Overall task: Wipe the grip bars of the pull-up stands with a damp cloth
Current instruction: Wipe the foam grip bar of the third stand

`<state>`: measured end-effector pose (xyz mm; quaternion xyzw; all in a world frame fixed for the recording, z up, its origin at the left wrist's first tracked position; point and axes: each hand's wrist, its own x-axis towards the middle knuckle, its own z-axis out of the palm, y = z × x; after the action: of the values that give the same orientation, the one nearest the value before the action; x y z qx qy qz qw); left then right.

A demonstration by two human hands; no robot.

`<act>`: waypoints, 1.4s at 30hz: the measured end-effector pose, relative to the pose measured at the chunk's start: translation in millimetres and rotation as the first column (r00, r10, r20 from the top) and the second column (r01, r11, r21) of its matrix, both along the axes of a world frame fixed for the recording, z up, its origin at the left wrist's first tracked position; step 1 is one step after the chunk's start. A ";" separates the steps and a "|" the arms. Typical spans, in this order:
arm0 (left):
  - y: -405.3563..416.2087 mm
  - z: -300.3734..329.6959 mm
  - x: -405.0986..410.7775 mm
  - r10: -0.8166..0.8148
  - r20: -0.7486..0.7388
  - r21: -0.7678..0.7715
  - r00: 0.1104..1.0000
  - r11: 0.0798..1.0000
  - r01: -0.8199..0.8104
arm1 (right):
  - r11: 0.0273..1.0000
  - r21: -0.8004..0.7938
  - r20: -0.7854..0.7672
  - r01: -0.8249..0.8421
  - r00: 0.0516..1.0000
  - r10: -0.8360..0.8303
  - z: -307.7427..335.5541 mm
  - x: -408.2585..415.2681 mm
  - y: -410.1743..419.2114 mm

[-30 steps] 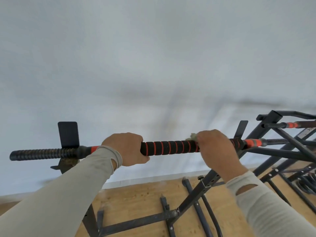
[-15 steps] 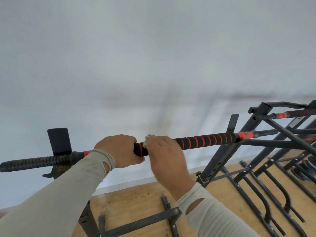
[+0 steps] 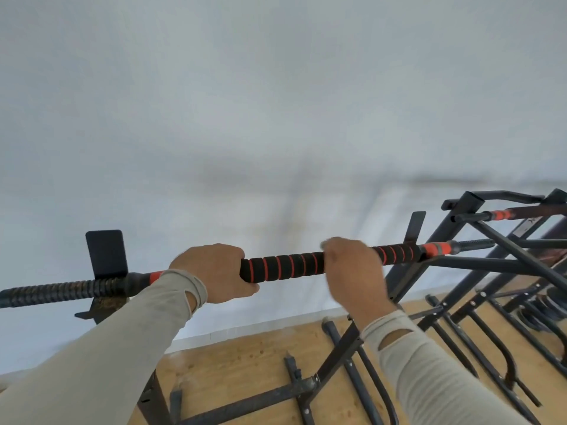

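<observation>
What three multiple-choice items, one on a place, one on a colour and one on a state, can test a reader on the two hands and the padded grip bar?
1. Where does the left hand grip the grip bar?
A. at the end of the padding near the left bracket
B. on the far stand
C. on a floor tube

2. Which colour are the rings on the black padding?
A. blue
B. orange-red
C. white

3. What is the right hand doing?
A. hanging free
B. lying flat on the floor
C. curled over the bar

Answers: 1 A, the hand sits just right of the left bracket; 2 B, orange-red stripes circle the foam; 3 C, its fingers wrap the bar; the cloth itself is hidden.
</observation>
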<state>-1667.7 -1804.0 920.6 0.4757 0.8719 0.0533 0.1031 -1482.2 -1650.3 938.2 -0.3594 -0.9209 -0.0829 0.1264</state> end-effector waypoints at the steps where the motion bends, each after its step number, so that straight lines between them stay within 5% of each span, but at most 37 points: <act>1: -0.1 0.9 0.9 0.003 -0.005 0.000 1.000 1.000 -0.003 | 0.999 -0.015 -0.044 -0.047 0.998 0.046 -4.6 -13.4 -18.5; 6: -0.8 1.2 2.4 0.017 -0.029 0.016 0.999 1.000 -0.017 | 0.899 0.006 -0.202 -0.437 0.880 0.429 -27.8 -38.6 -62.6; 8: -0.6 0.9 1.5 0.009 -0.023 0.007 1.000 1.000 -0.009 | 0.895 0.034 -0.150 -0.445 0.883 0.445 -20.8 -27.0 -42.1; 13: -0.4 -0.4 -1.3 -0.014 0.004 0.008 1.000 1.000 0.014 | 0.998 0.036 0.147 -0.047 0.988 0.041 7.0 37.5 53.6; 17: -0.3 0.9 -0.9 -0.026 0.009 0.005 1.000 1.000 0.026 | 0.979 -0.050 -0.050 0.195 0.979 -0.198 19.1 75.8 87.8; 25: 7.9 16.5 17.1 -0.079 -0.057 0.036 0.995 0.996 0.081 | 0.984 -0.177 -0.282 0.032 0.956 -0.082 -6.6 50.8 64.2; 33: 42.5 3.8 35.3 -0.036 -0.133 0.002 0.990 0.999 0.036 | 0.988 -0.143 -0.331 -0.065 0.944 0.014 -6.1 40.3 41.6; 37: 43.1 2.8 39.7 0.007 -0.201 0.044 0.980 0.999 0.002 | 0.960 -0.104 -0.287 -0.259 0.932 0.220 -12.5 -1.3 -6.2; 42: 41.5 -4.3 40.2 0.003 -0.278 0.059 0.961 0.998 0.014 | 0.820 0.009 -0.324 -0.572 0.774 0.544 -30.6 -7.9 -9.2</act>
<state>-1627.5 -1762.5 916.3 0.4838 0.8744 0.0122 -0.0344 -1490.1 -1659.5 907.6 -0.0836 -0.9566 0.0577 0.2729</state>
